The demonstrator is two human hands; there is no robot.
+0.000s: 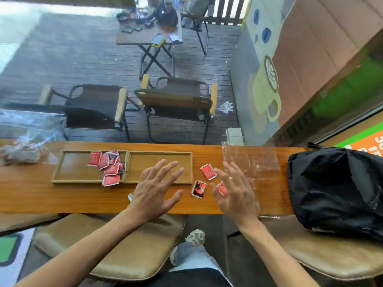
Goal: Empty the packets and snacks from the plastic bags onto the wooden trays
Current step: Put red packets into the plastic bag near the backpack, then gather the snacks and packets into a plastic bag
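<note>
Lying at the far left of the wooden counter [41, 195] is a filled plastic bag [24, 141]; red packets [107, 166] heap in the left tray [62, 172], the right tray [161, 160] bare; the left hand [153, 187] hovers spread, loose packets [208, 171] lie between, the right hand [234, 189] hovers spread beside an emptied bag [255, 160] and black backpack [335, 189]

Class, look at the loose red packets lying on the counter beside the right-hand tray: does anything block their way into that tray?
Nothing visible does. The loose red packets lie just right of the empty tray, with bare counter between. Only the tray's low rim must be cleared; the left hand hovers over it.
</note>
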